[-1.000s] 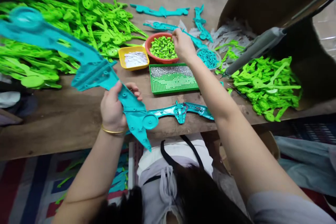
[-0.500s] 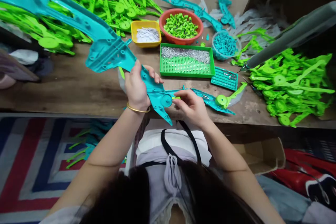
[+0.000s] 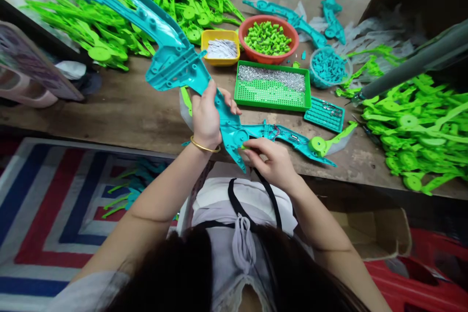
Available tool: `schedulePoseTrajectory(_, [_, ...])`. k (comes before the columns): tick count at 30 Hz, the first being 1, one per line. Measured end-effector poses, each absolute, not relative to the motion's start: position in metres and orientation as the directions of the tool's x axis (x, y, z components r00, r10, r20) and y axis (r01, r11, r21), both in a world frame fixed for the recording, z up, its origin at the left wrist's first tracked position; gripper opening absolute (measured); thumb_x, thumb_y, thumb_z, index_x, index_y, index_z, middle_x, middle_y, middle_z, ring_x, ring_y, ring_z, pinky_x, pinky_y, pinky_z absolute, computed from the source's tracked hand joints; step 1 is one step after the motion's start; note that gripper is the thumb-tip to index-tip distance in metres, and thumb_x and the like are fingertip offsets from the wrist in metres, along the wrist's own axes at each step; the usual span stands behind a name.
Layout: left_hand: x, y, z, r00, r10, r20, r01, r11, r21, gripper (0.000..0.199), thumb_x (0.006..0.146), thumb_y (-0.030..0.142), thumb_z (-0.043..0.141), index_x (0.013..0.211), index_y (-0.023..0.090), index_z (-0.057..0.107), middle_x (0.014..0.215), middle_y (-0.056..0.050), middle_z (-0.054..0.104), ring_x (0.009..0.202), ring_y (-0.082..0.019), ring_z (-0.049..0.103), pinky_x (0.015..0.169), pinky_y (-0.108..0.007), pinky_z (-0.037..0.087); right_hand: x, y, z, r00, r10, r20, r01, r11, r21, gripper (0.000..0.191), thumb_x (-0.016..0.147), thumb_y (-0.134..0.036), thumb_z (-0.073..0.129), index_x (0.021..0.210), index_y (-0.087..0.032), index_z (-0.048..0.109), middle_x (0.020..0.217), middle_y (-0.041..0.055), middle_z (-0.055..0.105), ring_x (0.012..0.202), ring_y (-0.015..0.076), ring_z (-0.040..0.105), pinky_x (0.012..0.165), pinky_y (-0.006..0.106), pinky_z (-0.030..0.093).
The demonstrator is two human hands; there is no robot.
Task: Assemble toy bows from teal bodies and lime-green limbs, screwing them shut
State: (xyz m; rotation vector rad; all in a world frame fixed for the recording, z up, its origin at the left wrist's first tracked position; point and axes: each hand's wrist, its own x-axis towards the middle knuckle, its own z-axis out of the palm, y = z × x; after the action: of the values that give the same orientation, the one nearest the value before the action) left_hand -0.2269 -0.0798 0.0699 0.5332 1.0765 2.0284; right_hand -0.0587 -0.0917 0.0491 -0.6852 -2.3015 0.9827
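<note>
My left hand [image 3: 206, 116] is wrapped around a long teal plastic shell half [image 3: 164, 29], held tilted with its ribbed inner side up. Its forked lower end, with a round boss, points toward my body. At that end my right hand [image 3: 272, 160] pinches a small green plastic piece [image 3: 244, 146], mostly covered by the fingertips and against or very close to the shell. Just behind the right hand, another teal shell half [image 3: 292, 139] with thin wires lies on the table. A green lever with a round disc [image 3: 319, 146] sits on its right end.
Green levers are heaped at the back left and right [image 3: 409, 126]. Beyond my hands stand a yellow tray [image 3: 220, 62], a red bowl [image 3: 268, 58], a green tray of screws [image 3: 272, 103], a teal tray [image 3: 323, 116] and a tub of teal pieces [image 3: 330, 68]. A grey tool [image 3: 402, 75] hangs at right.
My right hand has brought the green piece slightly down and left, onto or beside the shell's forked end. My left hand keeps its hold. The whole view has shifted a little.
</note>
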Motion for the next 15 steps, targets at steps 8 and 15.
schedulePoseTrajectory(8, [-0.2273,-0.0767,0.0658,-0.607,0.795,0.014,-0.419,-0.335,0.844,0.034,0.091,0.035,0.051,0.060,0.022,0.047,0.053,0.002,0.047,0.043,-0.012,0.050,0.046,-0.027,0.050,-0.0571,-0.0871,0.0520,-0.729,0.633,0.260,0.243,0.595,-0.766,0.016,0.093,-0.028,0.053,0.099,-0.024,0.067,0.096,0.0036,0.074,0.088,0.0144,0.068,0.078,0.028,0.053])
schedulePoseTrajectory(15, [-0.2238,-0.0732,0.0621,-0.641,0.766,0.047,-0.378,-0.368,0.850,0.016,0.092,0.027,0.052,0.077,0.024,0.046,0.055,0.006,0.054,0.046,-0.012,0.055,0.052,-0.025,0.051,-0.0637,-0.0888,0.0487,-0.762,0.588,0.271,0.218,0.628,-0.747,0.016,0.095,-0.026,0.050,0.097,-0.021,0.065,0.094,0.0049,0.073,0.087,0.0141,0.065,0.077,0.027,0.051])
